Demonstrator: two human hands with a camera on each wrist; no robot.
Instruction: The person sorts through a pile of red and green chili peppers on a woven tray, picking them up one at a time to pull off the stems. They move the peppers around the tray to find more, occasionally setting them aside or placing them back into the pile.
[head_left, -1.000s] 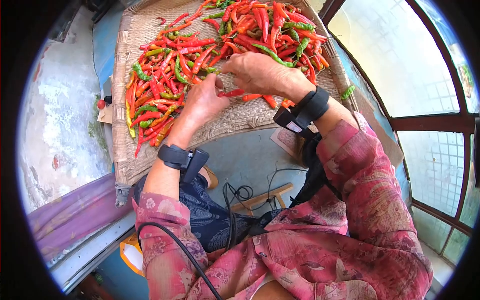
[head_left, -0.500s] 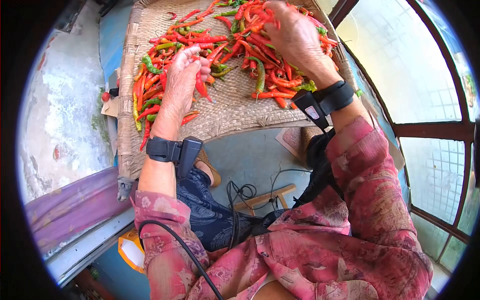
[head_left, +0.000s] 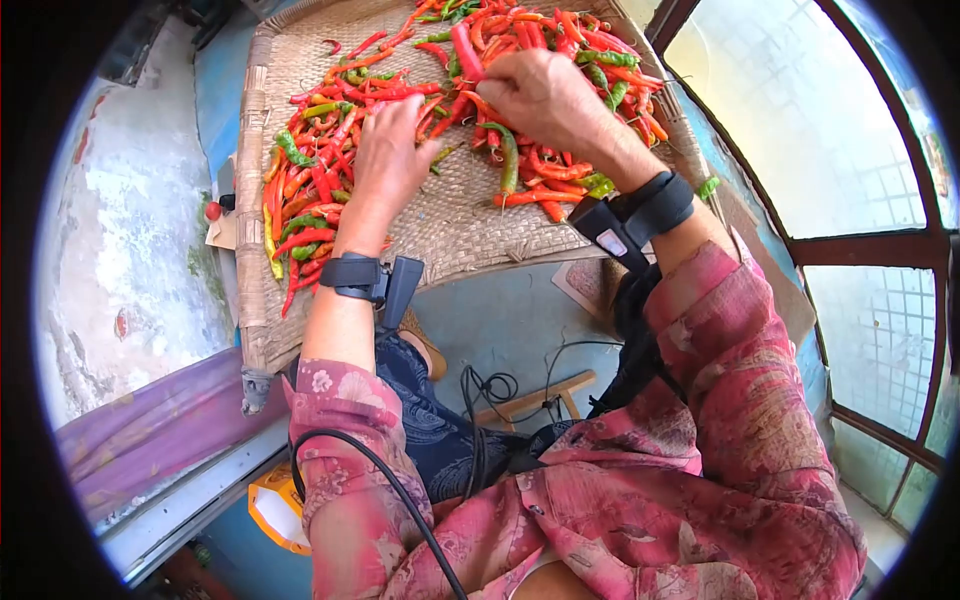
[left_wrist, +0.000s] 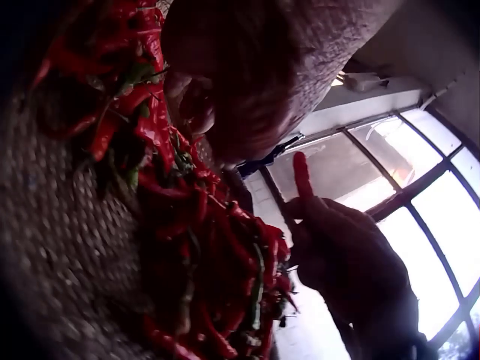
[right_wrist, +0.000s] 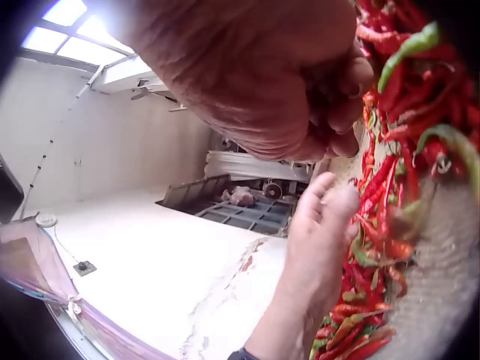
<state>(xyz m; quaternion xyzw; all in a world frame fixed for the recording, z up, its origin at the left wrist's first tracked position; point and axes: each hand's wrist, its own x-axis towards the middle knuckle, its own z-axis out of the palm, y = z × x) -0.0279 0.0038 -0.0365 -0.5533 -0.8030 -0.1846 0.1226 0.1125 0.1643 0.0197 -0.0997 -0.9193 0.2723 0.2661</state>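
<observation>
A red chili pepper is gripped in my right hand, its length sticking up past the curled fingers; the left wrist view shows this pepper upright against the window. Over the inner edge of the left pepper pile hovers my left hand, fingers loosely bent and no pepper visible in them. In the right wrist view the left hand has its fingers apart. The right pile lies around and beyond my right hand. Both piles mix red, orange and green peppers on a woven tray.
Windows stand at the right and a pale wall at the left. Below the tray are a small wooden stool and black cables. A green pepper lies by the tray's right edge.
My right hand came back from the far right pile and now grips a red pepper. The red pepper held in my left hand half a second ago no longer shows there.
</observation>
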